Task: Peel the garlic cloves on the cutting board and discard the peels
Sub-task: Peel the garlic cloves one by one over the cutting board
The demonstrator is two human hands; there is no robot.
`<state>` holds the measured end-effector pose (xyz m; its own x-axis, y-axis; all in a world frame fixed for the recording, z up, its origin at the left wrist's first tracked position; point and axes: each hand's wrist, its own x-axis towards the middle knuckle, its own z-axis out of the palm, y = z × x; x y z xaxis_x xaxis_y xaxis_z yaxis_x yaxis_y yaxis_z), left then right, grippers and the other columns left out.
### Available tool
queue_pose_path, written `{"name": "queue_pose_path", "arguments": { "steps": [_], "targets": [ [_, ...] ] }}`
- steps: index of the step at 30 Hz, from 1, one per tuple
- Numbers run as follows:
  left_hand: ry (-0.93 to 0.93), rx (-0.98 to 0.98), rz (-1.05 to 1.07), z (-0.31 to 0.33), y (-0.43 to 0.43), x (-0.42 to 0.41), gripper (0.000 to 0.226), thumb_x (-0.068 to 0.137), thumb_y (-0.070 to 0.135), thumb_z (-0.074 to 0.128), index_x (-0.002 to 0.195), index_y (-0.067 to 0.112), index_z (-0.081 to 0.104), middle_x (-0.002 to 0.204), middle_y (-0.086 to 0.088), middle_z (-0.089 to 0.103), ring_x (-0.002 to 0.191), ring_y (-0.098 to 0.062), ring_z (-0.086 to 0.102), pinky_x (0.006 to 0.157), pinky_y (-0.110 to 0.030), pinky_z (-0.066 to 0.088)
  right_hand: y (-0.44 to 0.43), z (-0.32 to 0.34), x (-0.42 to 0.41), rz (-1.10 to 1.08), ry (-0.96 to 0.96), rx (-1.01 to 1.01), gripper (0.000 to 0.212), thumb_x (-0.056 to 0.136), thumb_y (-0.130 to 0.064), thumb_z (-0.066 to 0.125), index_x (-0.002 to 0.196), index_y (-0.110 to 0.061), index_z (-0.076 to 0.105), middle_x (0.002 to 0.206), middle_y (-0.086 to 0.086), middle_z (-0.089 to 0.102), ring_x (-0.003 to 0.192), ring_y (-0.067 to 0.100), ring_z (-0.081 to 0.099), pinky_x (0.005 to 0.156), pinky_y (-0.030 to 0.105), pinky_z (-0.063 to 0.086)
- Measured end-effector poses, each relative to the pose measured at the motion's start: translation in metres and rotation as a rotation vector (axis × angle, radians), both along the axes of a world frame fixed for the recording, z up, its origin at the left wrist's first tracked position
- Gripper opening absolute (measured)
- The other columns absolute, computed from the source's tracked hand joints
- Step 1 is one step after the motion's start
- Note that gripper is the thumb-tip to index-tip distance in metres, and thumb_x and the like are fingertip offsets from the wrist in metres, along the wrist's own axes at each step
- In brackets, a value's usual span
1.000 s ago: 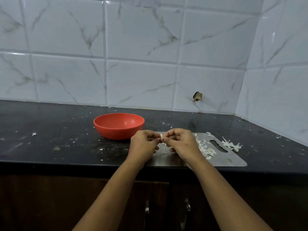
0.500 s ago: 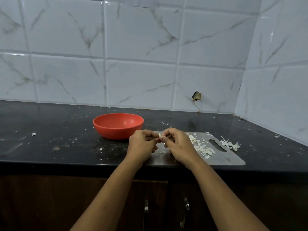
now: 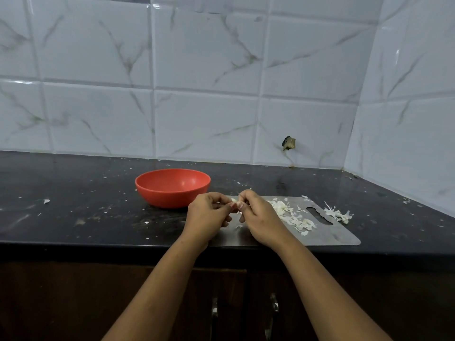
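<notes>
Mid-peel: garlic clove [image 3: 234,200] pinched between left hand [image 3: 209,216] and right hand [image 3: 261,217], both grips clenched on it, just above the left end of the cutting board [image 3: 344,236]. Loose peels [image 3: 293,215] heaped at 3 o'clock of the hands; red bowl [image 3: 172,188] on the tabletop [image 3: 73,205] at 10 o'clock. Next, probably: strip the remaining skin with a fingertip pull, then drop it.

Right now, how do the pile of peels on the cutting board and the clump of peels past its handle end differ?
The pile of peels lies on the cutting board; the clump of peels lies off it, on the dark counter. The pile is larger and spread out in flat flakes; the clump is smaller, with stringy strips. Both are pale, loose and untouched by either hand.
</notes>
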<state>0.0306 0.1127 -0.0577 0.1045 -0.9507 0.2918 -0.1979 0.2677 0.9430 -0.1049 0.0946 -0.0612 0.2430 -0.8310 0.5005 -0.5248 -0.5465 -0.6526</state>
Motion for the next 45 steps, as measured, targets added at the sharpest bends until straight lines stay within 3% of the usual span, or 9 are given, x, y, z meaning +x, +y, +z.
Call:
{"name": "queue_pose_path", "arguments": {
  "steps": [5,9,14,18,21,27,34,39,45],
  "targets": [
    [0.080,0.019,0.047,-0.001,-0.003,-0.001,0.004,0.086,0.011,0.070,0.087,0.008,0.067,0.078,-0.010,0.073,0.055,-0.007,0.061,0.049,-0.017,0.046,0.000,-0.001,-0.002,0.016,-0.047,0.016,0.012,0.098,-0.010,0.051,0.087,-0.016,0.051,0.078,-0.004,0.056,0.066,0.008,0.056,0.058,0.009,0.040],
    [0.114,0.024,0.088,-0.001,-0.003,0.000,0.004,0.085,0.005,0.069,0.085,0.008,0.067,0.076,-0.007,0.073,0.051,-0.007,0.058,0.049,-0.016,0.045,-0.007,-0.005,-0.005,-0.056,-0.280,0.051,0.020,0.094,-0.003,0.055,0.080,-0.018,0.058,0.074,-0.001,0.060,0.065,0.009,0.057,0.063,0.023,0.050],
    [0.121,0.025,0.124,-0.001,-0.003,0.001,0.009,0.085,0.003,0.069,0.084,0.011,0.070,0.078,-0.009,0.072,0.054,-0.009,0.059,0.052,-0.017,0.049,-0.005,-0.004,-0.006,-0.105,-0.311,0.078,0.027,0.095,0.003,0.047,0.084,-0.011,0.067,0.082,0.011,0.068,0.071,0.011,0.063,0.063,0.017,0.054],
    [0.016,-0.007,0.124,-0.001,-0.001,0.000,0.005,0.084,0.008,0.071,0.085,0.012,0.072,0.079,-0.006,0.071,0.057,-0.009,0.062,0.056,-0.017,0.053,-0.002,-0.002,-0.006,-0.068,-0.292,0.045,0.004,0.089,-0.012,0.067,0.086,-0.014,0.069,0.070,0.001,0.069,0.061,0.007,0.060,0.056,0.016,0.046],
    [-0.076,-0.044,0.116,-0.001,0.002,-0.002,0.005,0.083,0.013,0.074,0.083,0.016,0.070,0.077,-0.002,0.070,0.056,-0.005,0.063,0.054,-0.014,0.052,0.000,-0.001,-0.006,-0.054,-0.256,0.026,0.014,0.080,-0.020,0.077,0.092,-0.017,0.071,0.069,-0.005,0.064,0.058,0.004,0.056,0.056,0.021,0.051],
    [-0.172,-0.109,0.154,-0.003,0.001,-0.004,0.005,0.082,0.014,0.074,0.085,0.014,0.070,0.074,0.000,0.070,0.058,-0.007,0.065,0.056,-0.015,0.054,0.001,-0.002,-0.005,-0.002,-0.298,0.084,0.010,0.086,-0.005,0.070,0.082,-0.015,0.071,0.081,0.009,0.072,0.071,0.012,0.067,0.062,0.022,0.056],
    [-0.296,-0.144,0.108,-0.005,-0.002,-0.008,0.014,0.093,0.018,0.059,0.082,0.018,0.068,0.068,0.004,0.069,0.060,-0.009,0.065,0.064,-0.028,0.057,0.000,-0.001,-0.008,0.076,-0.447,0.167,0.006,0.090,-0.004,0.064,0.085,-0.002,0.067,0.075,0.012,0.070,0.065,0.010,0.066,0.060,0.020,0.052],
    [-0.395,-0.114,-0.019,0.000,-0.002,-0.007,0.026,0.100,0.019,0.041,0.078,0.011,0.052,0.063,-0.005,0.062,0.046,0.001,0.050,0.052,-0.016,0.039,0.004,0.001,-0.009,0.141,-0.463,0.203,0.002,0.089,-0.004,0.066,0.087,-0.004,0.066,0.072,0.006,0.069,0.062,0.008,0.063,0.060,0.019,0.051],
    [-0.408,-0.113,-0.048,-0.001,-0.003,-0.005,0.036,0.102,0.020,0.040,0.068,0.016,0.051,0.053,-0.003,0.057,0.042,-0.001,0.048,0.054,-0.018,0.040,0.006,0.001,-0.011,0.127,-0.396,0.217,0.006,0.087,-0.004,0.067,0.093,-0.004,0.070,0.074,0.008,0.070,0.065,0.010,0.065,0.064,0.019,0.053]
  ]
}}
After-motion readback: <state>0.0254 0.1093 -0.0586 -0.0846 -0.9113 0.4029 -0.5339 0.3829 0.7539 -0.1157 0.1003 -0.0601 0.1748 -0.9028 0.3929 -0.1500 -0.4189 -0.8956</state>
